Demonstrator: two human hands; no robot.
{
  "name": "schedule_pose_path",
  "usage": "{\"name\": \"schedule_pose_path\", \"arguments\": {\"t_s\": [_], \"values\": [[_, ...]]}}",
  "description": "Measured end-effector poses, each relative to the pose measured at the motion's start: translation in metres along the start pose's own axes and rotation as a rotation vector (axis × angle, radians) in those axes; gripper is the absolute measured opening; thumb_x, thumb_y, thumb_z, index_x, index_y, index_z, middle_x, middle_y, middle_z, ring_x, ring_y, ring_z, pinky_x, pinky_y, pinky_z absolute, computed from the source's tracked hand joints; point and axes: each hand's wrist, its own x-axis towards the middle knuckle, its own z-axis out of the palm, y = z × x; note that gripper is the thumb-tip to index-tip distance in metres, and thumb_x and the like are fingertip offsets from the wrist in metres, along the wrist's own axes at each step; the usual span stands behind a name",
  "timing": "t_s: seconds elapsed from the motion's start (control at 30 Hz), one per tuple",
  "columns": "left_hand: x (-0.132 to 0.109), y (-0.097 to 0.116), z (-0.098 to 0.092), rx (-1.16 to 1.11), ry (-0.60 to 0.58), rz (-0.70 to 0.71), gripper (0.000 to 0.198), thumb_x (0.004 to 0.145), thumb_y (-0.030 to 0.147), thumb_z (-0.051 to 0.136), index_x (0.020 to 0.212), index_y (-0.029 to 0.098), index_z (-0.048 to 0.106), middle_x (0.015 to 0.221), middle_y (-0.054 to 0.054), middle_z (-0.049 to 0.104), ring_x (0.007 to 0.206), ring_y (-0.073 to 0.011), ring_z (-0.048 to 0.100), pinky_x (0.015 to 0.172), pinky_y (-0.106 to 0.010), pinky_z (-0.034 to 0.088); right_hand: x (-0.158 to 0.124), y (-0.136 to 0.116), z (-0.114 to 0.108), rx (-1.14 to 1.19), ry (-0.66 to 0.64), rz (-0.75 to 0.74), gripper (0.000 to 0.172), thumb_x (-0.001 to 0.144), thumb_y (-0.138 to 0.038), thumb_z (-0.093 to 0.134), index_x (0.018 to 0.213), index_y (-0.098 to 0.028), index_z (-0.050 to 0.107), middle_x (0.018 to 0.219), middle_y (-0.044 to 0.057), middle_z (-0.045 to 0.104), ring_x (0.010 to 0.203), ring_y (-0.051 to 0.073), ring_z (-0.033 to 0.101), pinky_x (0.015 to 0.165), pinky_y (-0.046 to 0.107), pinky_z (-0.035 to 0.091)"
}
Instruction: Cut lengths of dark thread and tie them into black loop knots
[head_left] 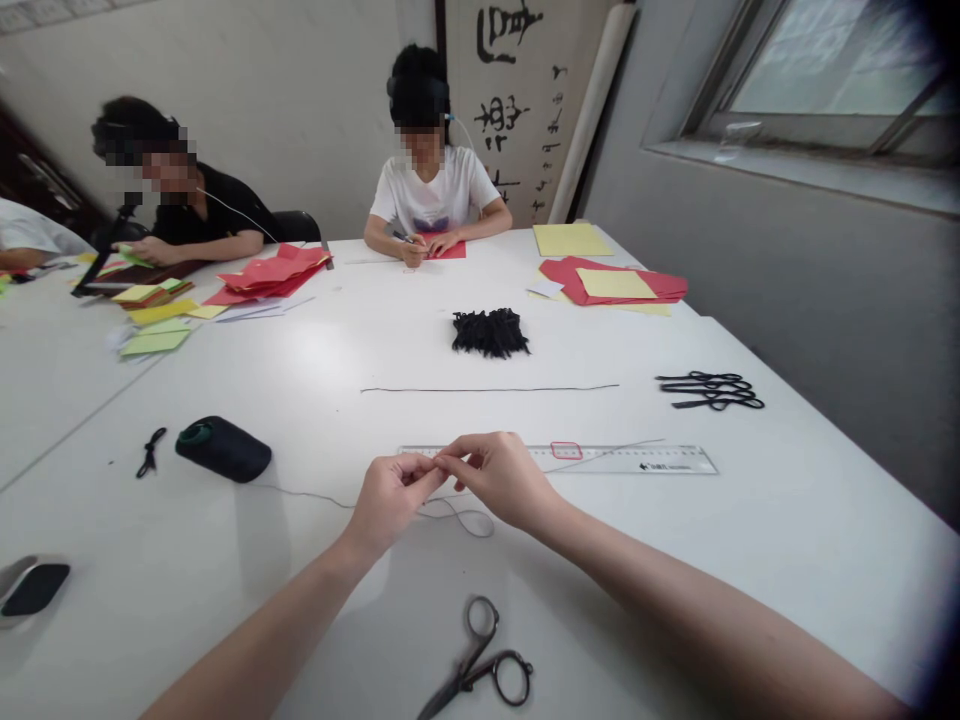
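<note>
My left hand (390,497) and my right hand (499,475) meet fingertip to fingertip above the white table (787,520). Both pinch a thin dark thread (457,518) that loops below them and trails left toward a dark spool (223,448). A clear ruler (600,459) lies just behind my hands, with a small red loop (566,450) on it. Metal scissors (480,665) lie near the front edge, below my hands.
A long black cord (487,388) lies stretched across the middle. Behind it sits a black bundle of cords (490,332); finished black loops (709,390) lie right. A small black knot (151,452) lies left. Two people sit opposite among red and yellow paper sheets (607,282).
</note>
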Motion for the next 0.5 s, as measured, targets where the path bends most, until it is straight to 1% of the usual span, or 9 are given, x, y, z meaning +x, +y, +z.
{"name": "schedule_pose_path", "arguments": {"t_s": [0.07,0.13,0.2,0.27,0.33,0.37,0.43,0.5], "values": [[0.000,-0.001,0.000,-0.016,0.004,-0.009,0.032,0.075,0.045,0.065,0.066,0.015,0.069,0.052,0.003,0.038,0.053,-0.0097,0.031,0.051,-0.025,0.025,0.001,0.002,0.001,-0.044,0.043,-0.058,0.017,0.083,-0.026,0.055,0.076,-0.021,0.070,0.068,0.000,0.068,0.062,0.013,0.059,0.061,0.025,0.042],[0.001,0.000,-0.001,-0.086,0.008,-0.048,0.031,0.073,0.046,0.067,0.070,0.015,0.070,0.051,0.004,0.037,0.050,-0.0085,0.029,0.048,-0.025,0.022,0.002,0.003,0.001,-0.007,0.091,-0.101,0.016,0.083,-0.025,0.055,0.074,-0.020,0.067,0.070,0.000,0.067,0.062,0.012,0.056,0.060,0.025,0.040],[0.002,0.002,-0.004,-0.198,0.007,-0.100,0.030,0.070,0.045,0.071,0.073,0.015,0.071,0.051,0.005,0.037,0.047,-0.0065,0.025,0.045,-0.024,0.016,0.005,0.002,0.000,0.168,0.115,-0.088,0.018,0.085,-0.030,0.053,0.075,-0.018,0.062,0.071,0.001,0.066,0.060,0.011,0.054,0.057,0.024,0.039],[0.003,0.004,-0.009,-0.306,-0.001,-0.150,0.029,0.067,0.043,0.074,0.073,0.015,0.070,0.053,0.005,0.039,0.045,-0.0042,0.021,0.043,-0.023,0.012,0.008,0.001,-0.006,0.444,0.115,-0.041,0.023,0.087,-0.038,0.050,0.078,-0.017,0.054,0.078,0.003,0.066,0.059,0.010,0.056,0.051,0.022,0.038],[0.005,0.006,-0.015,-0.370,-0.006,-0.170,0.028,0.065,0.041,0.075,0.070,0.014,0.068,0.055,0.004,0.043,0.043,-0.0023,0.018,0.042,-0.023,0.009,0.011,0.000,-0.017,0.670,0.129,-0.012,0.027,0.088,-0.044,0.048,0.079,-0.018,0.046,0.080,0.004,0.066,0.057,0.010,0.057,0.046,0.021,0.036],[0.006,0.007,-0.019,-0.383,-0.003,-0.168,0.028,0.065,0.040,0.076,0.069,0.014,0.067,0.056,0.003,0.045,0.043,-0.0017,0.017,0.042,-0.023,0.009,0.011,0.000,-0.025,0.724,0.157,-0.017,0.028,0.088,-0.045,0.049,0.079,-0.019,0.043,0.076,0.003,0.064,0.054,0.009,0.056,0.045,0.020,0.035],[0.008,0.009,-0.028,-0.371,0.005,-0.149,0.028,0.065,0.039,0.075,0.068,0.013,0.066,0.056,0.003,0.045,0.043,-0.0018,0.018,0.042,-0.023,0.009,0.009,0.001,-0.045,0.724,0.249,-0.062,0.029,0.086,-0.045,0.052,0.078,-0.020,0.040,0.063,-0.002,0.057,0.048,0.007,0.050,0.043,0.020,0.034],[0.009,0.010,-0.037,-0.333,0.017,-0.131,0.028,0.065,0.039,0.075,0.067,0.013,0.065,0.055,0.003,0.045,0.044,-0.0027,0.019,0.042,-0.023,0.010,0.003,0.005,-0.068,0.691,0.352,-0.125,0.030,0.084,-0.043,0.057,0.075,-0.021,0.041,0.057,-0.006,0.047,0.045,0.006,0.043,0.042,0.020,0.031]]}}
